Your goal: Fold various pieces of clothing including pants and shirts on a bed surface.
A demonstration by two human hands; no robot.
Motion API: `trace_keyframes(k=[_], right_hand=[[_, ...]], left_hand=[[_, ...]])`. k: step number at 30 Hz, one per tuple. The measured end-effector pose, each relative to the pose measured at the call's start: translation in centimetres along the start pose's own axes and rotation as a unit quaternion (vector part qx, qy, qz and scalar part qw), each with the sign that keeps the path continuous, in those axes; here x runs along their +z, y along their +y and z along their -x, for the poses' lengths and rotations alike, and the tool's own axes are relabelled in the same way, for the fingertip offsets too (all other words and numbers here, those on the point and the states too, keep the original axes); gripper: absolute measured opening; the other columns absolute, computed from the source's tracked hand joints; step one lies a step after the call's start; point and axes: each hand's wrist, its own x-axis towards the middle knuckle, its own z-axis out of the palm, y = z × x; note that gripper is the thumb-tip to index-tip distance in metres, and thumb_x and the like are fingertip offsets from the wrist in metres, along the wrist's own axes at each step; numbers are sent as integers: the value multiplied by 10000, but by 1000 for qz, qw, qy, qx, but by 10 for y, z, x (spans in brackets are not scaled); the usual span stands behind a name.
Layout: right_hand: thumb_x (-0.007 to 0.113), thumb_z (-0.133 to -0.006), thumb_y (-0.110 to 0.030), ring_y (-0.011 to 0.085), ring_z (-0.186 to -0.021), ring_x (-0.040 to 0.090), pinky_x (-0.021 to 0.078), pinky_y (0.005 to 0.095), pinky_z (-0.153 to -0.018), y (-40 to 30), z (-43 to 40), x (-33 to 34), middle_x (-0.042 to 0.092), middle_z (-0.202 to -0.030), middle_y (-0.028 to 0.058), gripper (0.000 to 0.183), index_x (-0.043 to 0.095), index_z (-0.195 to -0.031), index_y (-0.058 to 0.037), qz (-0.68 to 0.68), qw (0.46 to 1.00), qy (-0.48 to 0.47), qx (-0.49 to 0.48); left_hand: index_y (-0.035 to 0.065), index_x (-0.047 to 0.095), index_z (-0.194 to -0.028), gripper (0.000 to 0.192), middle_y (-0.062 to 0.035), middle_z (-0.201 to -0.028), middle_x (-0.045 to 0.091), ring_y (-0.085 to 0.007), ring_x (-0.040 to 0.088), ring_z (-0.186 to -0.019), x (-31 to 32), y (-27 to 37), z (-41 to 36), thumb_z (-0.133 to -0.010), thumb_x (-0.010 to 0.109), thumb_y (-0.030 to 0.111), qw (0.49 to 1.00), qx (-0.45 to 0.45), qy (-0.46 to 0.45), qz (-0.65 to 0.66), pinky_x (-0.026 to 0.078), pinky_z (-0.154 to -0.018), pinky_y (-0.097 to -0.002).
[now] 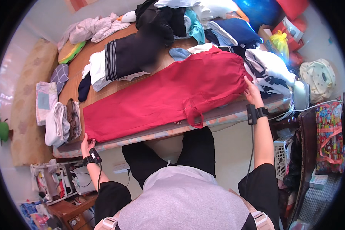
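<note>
Red trousers, folded lengthwise, lie stretched out along the near edge of a bed with a mat. My left hand grips the corner at the leg end, on the left. At the other end, my right hand has its fingers at the gathered elastic waistband; part of them is behind the cloth. A red strap or tie hangs from the trousers' near side over the bed's edge. Beyond the trousers lies a folded black garment with grey stripes, on top of white clothing.
Small folded clothes stand at the left beside a long beige cushion. Piled garments fill the far right, near a blue ball. A white cable runs past the bed's right corner. Wooden furniture stands lower left.
</note>
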Motion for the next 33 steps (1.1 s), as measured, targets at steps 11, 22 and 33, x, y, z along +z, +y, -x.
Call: trace_keyframes(k=[11,22,33], right_hand=[[623,-811,-183,191,-1094,496,349,317,-970,-4,-11,9,533,-1181,88,407,490,-1163,-31,-72,994,-75,-24],[587,-830,-133,199,-1027,541,395,345,-924,-91,40,24,570,-1114,86,322,518,-1128,-33,-112,956,-219,-162],[604,-817,-116,183,-941,581,495,280,-800,-173,61,-19,587,-1031,89,306,506,-1098,-44,-121,975,-137,-127]], left_hand=[[71,591,-820,139,-22,-728,591,-107,490,-531,-27,27,-14,-754,694,135,996,76,-48,-24,360,-420,-214],[80,583,-832,103,31,-690,546,-46,467,-552,-32,56,40,-766,661,75,978,186,-89,16,339,-456,-180],[47,601,-877,122,-39,-852,646,-103,606,-694,-55,96,61,-759,627,32,979,108,-144,95,459,-560,-182]])
